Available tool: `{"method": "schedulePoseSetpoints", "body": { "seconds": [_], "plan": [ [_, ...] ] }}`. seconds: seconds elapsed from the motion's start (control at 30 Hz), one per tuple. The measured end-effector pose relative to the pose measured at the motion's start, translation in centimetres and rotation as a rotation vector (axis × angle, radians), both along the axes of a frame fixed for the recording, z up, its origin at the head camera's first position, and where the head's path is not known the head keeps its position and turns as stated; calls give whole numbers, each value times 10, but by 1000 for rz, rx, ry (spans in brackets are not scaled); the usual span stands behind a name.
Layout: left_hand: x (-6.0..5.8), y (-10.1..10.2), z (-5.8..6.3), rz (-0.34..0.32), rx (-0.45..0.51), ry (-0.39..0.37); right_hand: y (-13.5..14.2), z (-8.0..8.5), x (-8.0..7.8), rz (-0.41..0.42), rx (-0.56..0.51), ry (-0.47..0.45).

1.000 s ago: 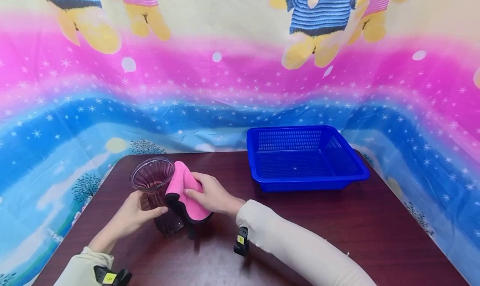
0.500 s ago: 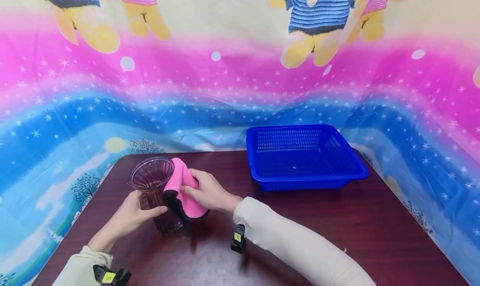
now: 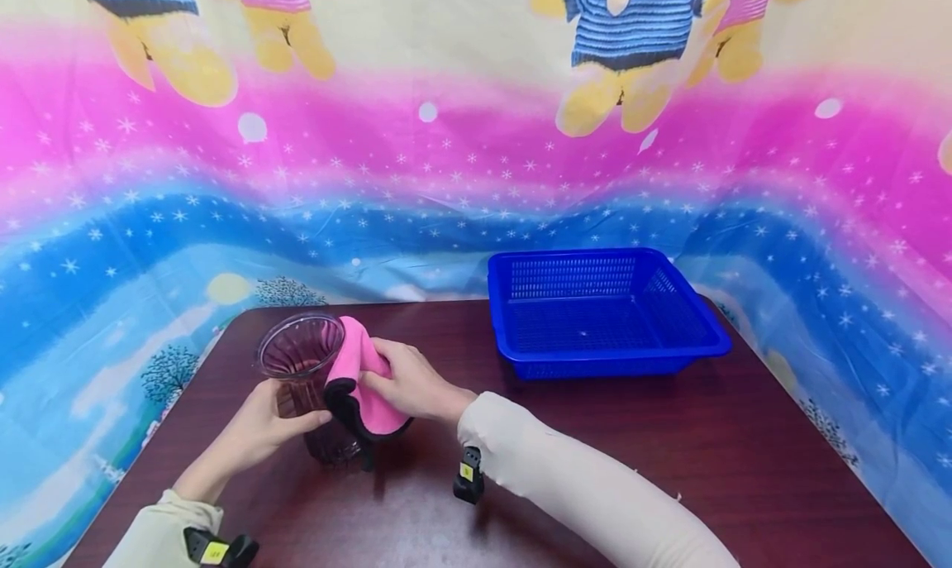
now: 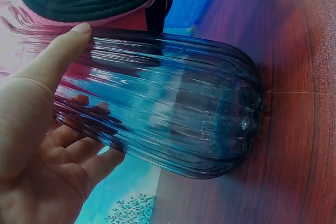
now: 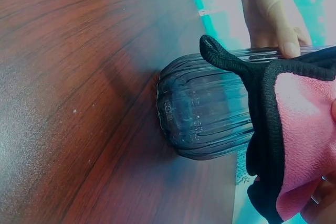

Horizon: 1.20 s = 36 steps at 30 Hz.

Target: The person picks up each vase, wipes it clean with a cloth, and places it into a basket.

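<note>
A tall, ribbed, purple-tinted clear vase [image 3: 332,446] with a flared rim is at the left part of the table; its base is at the tabletop in the left wrist view. My left hand [image 3: 256,426] grips the vase [image 4: 157,103] from the left, thumb on the near side and fingers behind it. On the other side, my right hand [image 3: 416,382] holds a pink cloth [image 3: 357,349] with black edging against the vase, just below the rim. Folds of the cloth [image 5: 304,129] hide part of the vase and most of my right fingers.
A blue plastic basket [image 3: 610,357] with perforated walls stands at the back right of the dark reddish-brown wooden table [image 3: 640,436]. Behind the table hangs a patterned curtain [image 3: 416,171]. Each wrist carries a black camera mount, the right one [image 3: 468,475] close above the table.
My right hand and the cloth have shifted slightly left and up along the vase, then hardly moved. The left hand and the vase stay in place.
</note>
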<state>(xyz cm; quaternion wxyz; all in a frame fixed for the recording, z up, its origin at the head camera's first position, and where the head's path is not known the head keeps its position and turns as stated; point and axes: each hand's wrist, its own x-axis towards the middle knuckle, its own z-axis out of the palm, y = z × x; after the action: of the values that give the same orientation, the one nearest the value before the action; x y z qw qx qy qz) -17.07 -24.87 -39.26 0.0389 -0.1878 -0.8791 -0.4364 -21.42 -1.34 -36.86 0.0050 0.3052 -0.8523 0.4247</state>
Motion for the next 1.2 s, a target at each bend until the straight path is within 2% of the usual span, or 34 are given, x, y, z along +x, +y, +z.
{"method": "schedulePoseSetpoints", "body": {
  "seconds": [0.43, 0.83, 1.2],
  "plan": [
    [0, -1, -3, -1, 20, -4, 0, -9, 0, 1, 99, 107],
    [0, -1, -3, 12, 9, -11, 5, -17, 3, -7, 136, 41],
    [0, 1, -3, 15, 24, -33, 8, -33, 0, -9, 206, 66]
  ]
}}
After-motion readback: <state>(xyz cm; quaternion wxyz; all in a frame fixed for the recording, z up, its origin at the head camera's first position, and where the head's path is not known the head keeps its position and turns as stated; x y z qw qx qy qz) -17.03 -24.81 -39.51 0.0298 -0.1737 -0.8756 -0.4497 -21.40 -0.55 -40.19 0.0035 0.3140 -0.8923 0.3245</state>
